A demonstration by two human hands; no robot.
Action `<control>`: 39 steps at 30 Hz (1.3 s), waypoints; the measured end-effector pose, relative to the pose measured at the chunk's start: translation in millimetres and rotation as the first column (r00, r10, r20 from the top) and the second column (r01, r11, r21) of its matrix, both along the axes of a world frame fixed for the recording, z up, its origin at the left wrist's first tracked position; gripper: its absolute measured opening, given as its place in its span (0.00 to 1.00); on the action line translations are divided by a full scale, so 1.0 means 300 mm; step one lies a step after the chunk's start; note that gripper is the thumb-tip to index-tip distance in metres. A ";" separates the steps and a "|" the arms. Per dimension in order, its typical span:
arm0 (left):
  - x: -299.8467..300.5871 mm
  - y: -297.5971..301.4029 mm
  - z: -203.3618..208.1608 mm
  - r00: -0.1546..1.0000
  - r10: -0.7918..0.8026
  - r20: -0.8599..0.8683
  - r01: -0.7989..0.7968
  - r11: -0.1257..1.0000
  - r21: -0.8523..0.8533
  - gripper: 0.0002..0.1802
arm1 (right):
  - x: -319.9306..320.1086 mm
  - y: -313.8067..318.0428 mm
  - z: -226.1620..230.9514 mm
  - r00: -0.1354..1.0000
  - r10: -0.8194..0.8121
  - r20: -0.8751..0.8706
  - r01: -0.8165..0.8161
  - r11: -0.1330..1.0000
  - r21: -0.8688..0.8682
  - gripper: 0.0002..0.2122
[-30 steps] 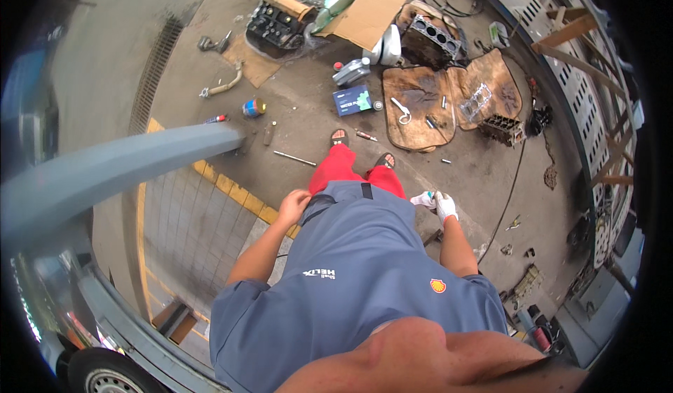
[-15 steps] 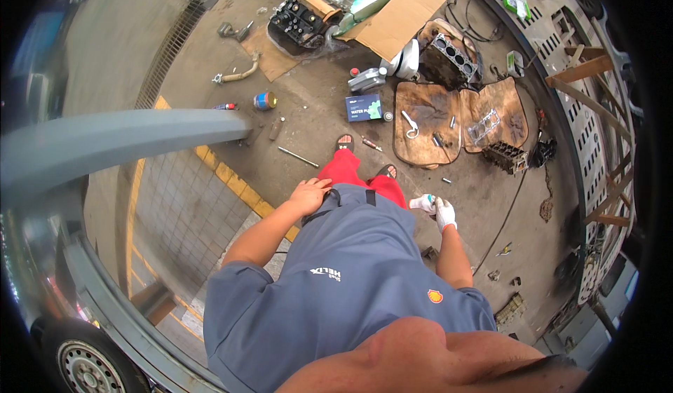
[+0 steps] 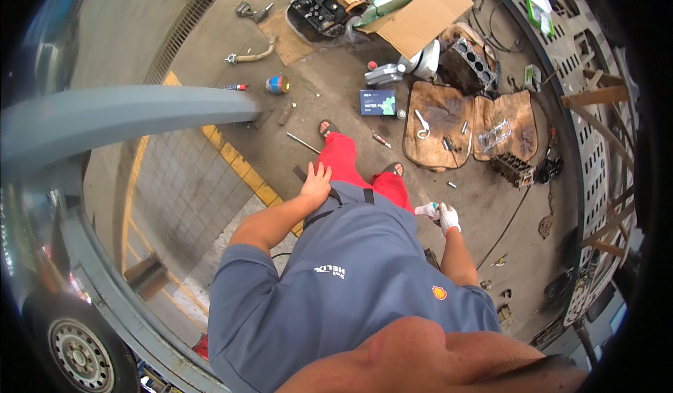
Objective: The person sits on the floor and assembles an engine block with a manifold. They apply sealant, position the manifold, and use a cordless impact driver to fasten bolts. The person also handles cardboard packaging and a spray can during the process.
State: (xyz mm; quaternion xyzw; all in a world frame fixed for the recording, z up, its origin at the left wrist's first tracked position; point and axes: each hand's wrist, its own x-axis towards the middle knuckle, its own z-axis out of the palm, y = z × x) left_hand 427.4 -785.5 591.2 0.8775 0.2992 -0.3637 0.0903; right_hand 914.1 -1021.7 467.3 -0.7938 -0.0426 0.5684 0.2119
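Note:
My bare left hand (image 3: pixel 317 185) rests against the hip of my red trousers (image 3: pixel 348 160), its fingers stretched out and somewhat apart. Beside it a dark strap end (image 3: pixel 300 173) sticks out at the waist. My right hand (image 3: pixel 449 218) wears a white work glove and is closed on a second, loose white glove (image 3: pixel 426 211) with a touch of green. The loose glove points towards my right thigh. Nearest to that hand on the floor is a small metal cylinder (image 3: pixel 451 184).
A grey post (image 3: pixel 140 123) crosses the left side. Ahead stand a blue box (image 3: pixel 377 103), grey bottle (image 3: pixel 384 75), large cardboard box (image 3: pixel 420 18) and engine block (image 3: pixel 468 63). Stained cardboard (image 3: pixel 424 151) holds metal parts. A long metal rod (image 3: pixel 303 143) lies by my foot; a perforated metal frame (image 3: pixel 599 175) borders the right.
My left foot has stepped outward, with the legs now further apart. My left hand's fingers have spread more at the hip. The right hand keeps its hold on the loose glove.

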 end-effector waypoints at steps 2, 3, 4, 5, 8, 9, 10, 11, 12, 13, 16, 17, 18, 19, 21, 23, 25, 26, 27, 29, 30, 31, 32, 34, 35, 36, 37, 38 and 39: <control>-0.020 0.052 -0.031 1.000 0.009 0.030 -0.009 1.000 0.003 0.22 | 0.032 -0.016 -0.042 0.996 0.040 0.082 -0.038 0.999 -0.030 0.22; -0.032 0.091 -0.052 0.999 -0.002 0.046 0.002 1.000 0.008 0.22 | 0.047 -0.015 -0.071 0.991 0.061 0.118 -0.056 0.997 -0.045 0.22; -0.061 0.118 -0.073 0.999 0.000 0.054 -0.001 1.000 0.010 0.22 | 0.030 0.030 -0.056 0.991 0.061 0.121 -0.053 0.997 -0.064 0.20; -0.095 0.147 -0.093 0.998 0.002 0.062 -0.002 1.000 0.011 0.22 | 0.015 0.080 -0.040 0.991 0.059 0.124 -0.049 0.995 -0.084 0.18; -0.218 0.265 -0.113 0.999 0.008 0.049 -0.008 1.000 0.012 0.22 | -0.108 0.333 0.086 0.994 0.090 0.068 -0.078 0.985 -0.152 0.18; -0.254 0.308 -0.102 0.997 0.027 0.071 -0.028 1.000 0.012 0.22 | -0.147 0.387 0.113 0.991 0.101 0.082 -0.087 0.984 -0.155 0.18; -0.297 0.351 -0.099 0.995 0.034 0.098 -0.035 0.999 0.008 0.22 | -0.181 0.442 0.135 0.989 0.113 0.096 -0.097 0.983 -0.158 0.18; -0.341 0.395 -0.098 0.991 0.042 0.125 -0.043 0.999 0.003 0.22 | -0.219 0.499 0.131 0.982 0.155 0.111 -0.142 0.983 -0.113 0.18; -0.381 0.414 -0.092 0.987 0.056 0.149 -0.055 0.998 -0.008 0.23 | -0.248 0.567 0.156 0.972 0.199 0.121 -0.189 0.978 -0.092 0.19; -0.424 0.431 -0.100 0.983 0.092 0.158 -0.092 0.996 -0.004 0.22 | -0.297 0.666 0.181 0.963 0.234 0.131 -0.227 0.972 -0.064 0.19; -0.524 0.461 -0.123 0.960 0.203 0.194 -0.203 0.979 -0.023 0.20 | -0.383 0.924 0.224 0.888 0.409 0.211 -0.418 0.908 0.000 0.20; -0.556 0.475 -0.123 0.948 0.251 0.197 -0.248 0.968 -0.039 0.20 | -0.451 1.043 0.277 0.879 0.432 0.203 -0.436 0.899 -0.027 0.20; -0.581 0.483 -0.122 0.932 0.300 0.202 -0.294 0.954 -0.059 0.19 | -0.526 1.168 0.356 0.867 0.458 0.197 -0.455 0.888 -0.059 0.21; -0.598 0.490 -0.126 0.912 0.352 0.210 -0.342 0.936 -0.084 0.18 | -0.533 1.231 0.361 0.774 0.578 0.257 -0.576 0.812 -0.091 0.22; -0.638 0.522 -0.145 0.865 0.451 0.219 -0.435 0.893 -0.120 0.17 | -0.515 1.326 0.322 0.521 0.733 0.437 -0.763 0.630 -0.148 0.25; -0.689 0.542 -0.146 0.825 0.525 0.210 -0.507 0.851 -0.138 0.15 | -0.538 1.435 0.284 0.606 0.699 0.381 -0.727 0.681 -0.093 0.24; -0.738 0.568 -0.148 0.782 0.572 0.246 -0.569 0.817 -0.091 0.13 | -0.611 1.571 0.269 0.705 0.649 0.286 -0.673 0.739 -0.018 0.23; -0.759 0.584 -0.153 0.762 0.604 0.234 -0.602 0.794 -0.086 0.13 | -0.609 1.625 0.262 0.722 0.653 0.228 -0.652 0.753 -0.092 0.22; -0.773 0.619 -0.150 0.746 0.626 0.227 -0.625 0.776 -0.086 0.13 | -0.589 1.662 0.206 0.671 0.692 0.267 -0.700 0.709 -0.080 0.23; -0.824 0.666 -0.144 0.712 0.669 0.212 -0.672 0.737 -0.067 0.12 | -0.612 1.754 0.116 0.598 0.743 0.300 -0.767 0.639 -0.053 0.24; -0.848 0.701 -0.150 0.699 0.681 0.217 -0.689 0.723 -0.050 0.11 | -0.668 1.835 0.137 0.585 0.751 0.306 -0.781 0.623 -0.039 0.26; -0.870 0.739 -0.157 0.689 0.689 0.224 -0.700 0.713 -0.039 0.10 | -0.689 1.889 0.109 0.504 0.782 0.366 -0.834 0.552 -0.031 0.26; -0.890 0.780 -0.163 0.679 0.696 0.232 -0.711 0.703 -0.028 0.09 | -0.698 1.950 0.088 0.522 0.785 0.334 -0.819 0.571 -0.063 0.25; -0.929 0.860 -0.186 0.640 0.742 0.200 -0.751 0.659 -0.039 0.07 | -0.743 2.099 0.018 0.555 0.789 0.264 -0.813 0.582 -0.030 0.25; -0.943 0.914 -0.186 0.627 0.758 0.179 -0.765 0.642 -0.041 0.07 | -0.762 2.166 -0.003 0.557 0.781 0.283 -0.809 0.587 -0.025 0.24; -0.957 0.964 -0.186 0.612 0.777 0.150 -0.781 0.623 -0.043 0.07 | -0.799 2.236 -0.013 0.559 0.776 0.294 -0.808 0.589 -0.020 0.23; -0.951 1.021 -0.187 0.591 0.792 0.154 -0.792 0.606 -0.078 0.08 | -0.784 2.290 -0.062 0.369 0.872 0.321 -0.896 0.426 -0.129 0.22; -0.946 1.081 -0.190 0.571 0.805 0.157 -0.800 0.590 -0.114 0.09 | -0.747 2.329 -0.098 -0.158 0.888 0.431 -0.977 -0.076 -0.201 0.21; -0.970 1.108 -0.175 0.540 0.830 0.139 -0.820 0.556 -0.135 0.10 | -0.796 2.402 -0.087 0.077 0.914 0.397 -0.979 0.144 -0.141 0.22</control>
